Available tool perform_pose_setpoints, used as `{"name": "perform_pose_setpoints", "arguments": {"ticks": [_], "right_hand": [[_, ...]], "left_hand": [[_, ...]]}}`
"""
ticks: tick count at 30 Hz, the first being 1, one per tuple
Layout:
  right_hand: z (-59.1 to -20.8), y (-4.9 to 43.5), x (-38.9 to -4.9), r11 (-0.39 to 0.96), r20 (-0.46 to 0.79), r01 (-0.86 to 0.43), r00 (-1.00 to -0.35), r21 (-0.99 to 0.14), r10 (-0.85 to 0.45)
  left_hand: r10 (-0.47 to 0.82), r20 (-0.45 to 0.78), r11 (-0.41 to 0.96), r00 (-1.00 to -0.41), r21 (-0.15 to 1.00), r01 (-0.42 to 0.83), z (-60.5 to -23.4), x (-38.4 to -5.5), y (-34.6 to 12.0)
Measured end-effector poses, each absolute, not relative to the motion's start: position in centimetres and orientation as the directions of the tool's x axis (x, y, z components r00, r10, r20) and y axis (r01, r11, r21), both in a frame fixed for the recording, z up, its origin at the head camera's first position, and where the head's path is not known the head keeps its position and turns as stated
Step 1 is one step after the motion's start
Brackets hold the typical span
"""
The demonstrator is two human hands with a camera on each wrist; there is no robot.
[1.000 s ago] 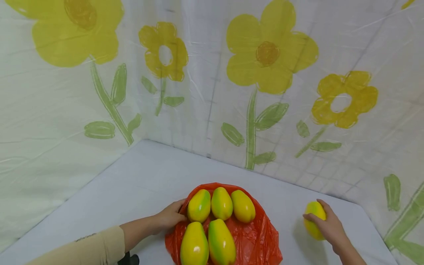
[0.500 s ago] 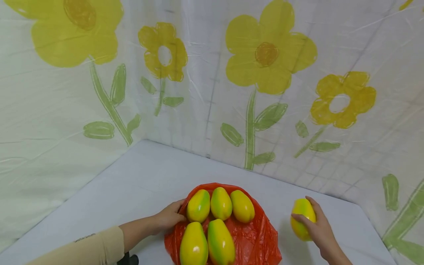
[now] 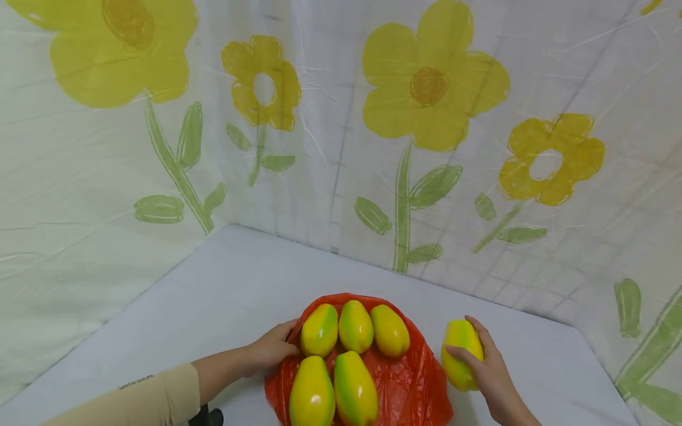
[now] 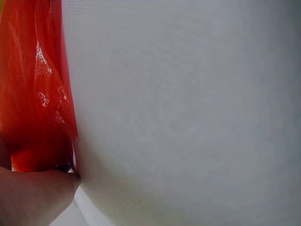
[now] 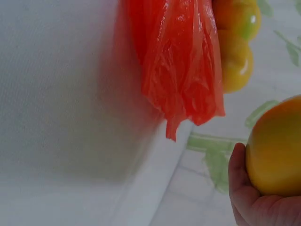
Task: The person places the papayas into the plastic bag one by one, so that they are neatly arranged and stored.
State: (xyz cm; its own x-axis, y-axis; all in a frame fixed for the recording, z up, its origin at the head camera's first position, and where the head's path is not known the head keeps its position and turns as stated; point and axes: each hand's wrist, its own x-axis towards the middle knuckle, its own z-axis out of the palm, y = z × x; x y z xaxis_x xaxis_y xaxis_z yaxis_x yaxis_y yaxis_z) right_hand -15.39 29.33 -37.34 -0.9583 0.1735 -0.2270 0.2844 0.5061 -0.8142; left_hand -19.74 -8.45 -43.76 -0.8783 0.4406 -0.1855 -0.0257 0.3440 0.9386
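Note:
Several yellow-green papayas (image 3: 356,387) lie in two rows on a crinkled red plastic bag (image 3: 405,390) at the front of the table. At the bag's left side, my left hand (image 3: 273,349) grips its edge; some fingertips are hidden by the plastic. In the left wrist view, part of that hand (image 4: 37,195) shows against the red plastic (image 4: 33,94). To the right of the bag, my right hand (image 3: 492,376) holds another papaya (image 3: 462,355) above the table, thumb on the near side and fingers around the far side. The right wrist view shows this papaya (image 5: 277,148) apart from the bag (image 5: 183,70).
A white-covered table (image 3: 240,278) lies beneath everything, its back edges meeting a curtain (image 3: 319,195) printed with yellow flowers. Near the left forearm, a small black object (image 3: 208,416) is partly visible at the bottom edge.
My right hand has moved left with its papaya, closer to the red bag. The left hand and the papayas on the bag have stayed in place.

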Motion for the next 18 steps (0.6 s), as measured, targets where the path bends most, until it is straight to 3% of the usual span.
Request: {"name": "perform_pose_setpoints", "arguments": {"ticks": [18], "right_hand": [[-38.7,25.0,-14.7,0.453,-0.265,0.312,-0.95,-0.835,0.166]], "left_hand": [[0.46,-0.172,0.315,-0.871,0.949,-0.021,-44.0,-19.8,-8.6]]}}
